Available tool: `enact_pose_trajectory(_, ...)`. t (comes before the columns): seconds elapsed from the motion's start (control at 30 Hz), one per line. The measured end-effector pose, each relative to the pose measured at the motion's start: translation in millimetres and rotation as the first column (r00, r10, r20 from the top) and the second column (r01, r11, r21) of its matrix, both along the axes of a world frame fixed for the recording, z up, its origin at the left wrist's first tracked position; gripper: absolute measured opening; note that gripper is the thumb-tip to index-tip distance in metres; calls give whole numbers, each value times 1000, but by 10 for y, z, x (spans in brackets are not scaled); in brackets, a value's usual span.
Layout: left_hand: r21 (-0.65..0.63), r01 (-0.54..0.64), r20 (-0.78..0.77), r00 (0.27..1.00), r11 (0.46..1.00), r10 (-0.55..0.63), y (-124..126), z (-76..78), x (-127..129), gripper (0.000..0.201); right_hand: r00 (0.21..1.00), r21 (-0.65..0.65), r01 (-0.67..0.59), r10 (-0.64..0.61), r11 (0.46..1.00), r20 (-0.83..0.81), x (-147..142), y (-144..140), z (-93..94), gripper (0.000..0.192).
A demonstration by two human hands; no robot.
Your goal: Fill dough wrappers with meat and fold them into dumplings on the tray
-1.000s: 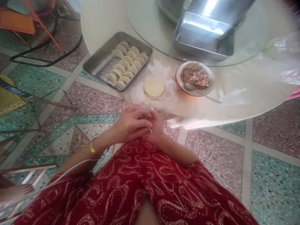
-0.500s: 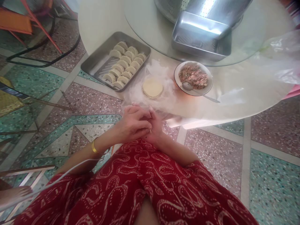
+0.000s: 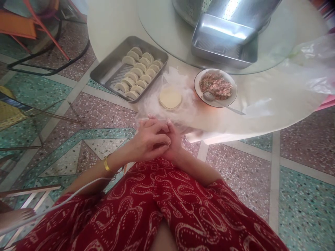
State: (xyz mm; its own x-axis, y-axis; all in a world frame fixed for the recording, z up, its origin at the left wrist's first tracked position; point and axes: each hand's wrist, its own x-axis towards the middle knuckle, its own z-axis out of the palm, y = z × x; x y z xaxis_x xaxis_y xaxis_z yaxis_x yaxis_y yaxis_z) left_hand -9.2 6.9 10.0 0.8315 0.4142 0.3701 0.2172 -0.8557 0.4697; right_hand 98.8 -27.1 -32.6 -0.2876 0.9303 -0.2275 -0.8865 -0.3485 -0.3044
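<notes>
My left hand (image 3: 150, 139) lies over my right hand (image 3: 175, 141) at the table's near edge, above my lap. The left fingers are apart and loosely bent across the right palm, and nothing shows in them. On the right, the thumb sticks up with white flour on its tip; most of the other fingers are covered. Just beyond my hands, round dumpling wrappers (image 3: 170, 98) sit stacked on a floury clear plastic bag (image 3: 149, 111). Right of them stands a white bowl (image 3: 198, 91) of minced meat filling (image 3: 216, 84), with a metal spoon (image 3: 208, 96) resting in it.
A metal tray (image 3: 103, 78) at left holds rows of folded dumplings (image 3: 138, 75). Farther back, another metal tray (image 3: 200, 55) and a perforated metal pot (image 3: 187, 10) stand on the glass turntable (image 3: 162, 31). A white cable (image 3: 75, 191) crosses my left arm.
My left hand has shifted very slightly to the right over my right hand. The bowl, wrappers and trays stay where they were.
</notes>
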Motion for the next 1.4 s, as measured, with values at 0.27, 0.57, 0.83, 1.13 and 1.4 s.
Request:
enact_pose_trajectory(0.27, -2, -30, 4, 1000, 1000, 30, 11, -27, -61, 9, 999, -71, -23, 21, 997, -32, 55, -5, 25, 38)
enact_pose_trajectory(0.57, 226, -215, 121, 974, 950, 191, -5, -76, -215, 7, 993, -118, -35, 21, 992, -120, 112, -13, 168, 46)
enact_pose_trajectory(0.83, 228, -221, 139, 971, 948, 193, -26, -110, -186, 10, 990, -85, -37, 25, 996, -135, 116, -12, 108, 47)
enact_pose_trajectory(1.13, 224, -176, 75, 984, 959, 163, -17, -117, -136, 6, 992, -131, -50, 34, 990, -120, 125, -38, 160, 49)
enact_pose_trajectory(1.4, 166, -361, 143, 930, 918, 340, -104, -90, -233, 12, 993, -67, 116, -116, 991, -5, 163, -28, 161, 45)
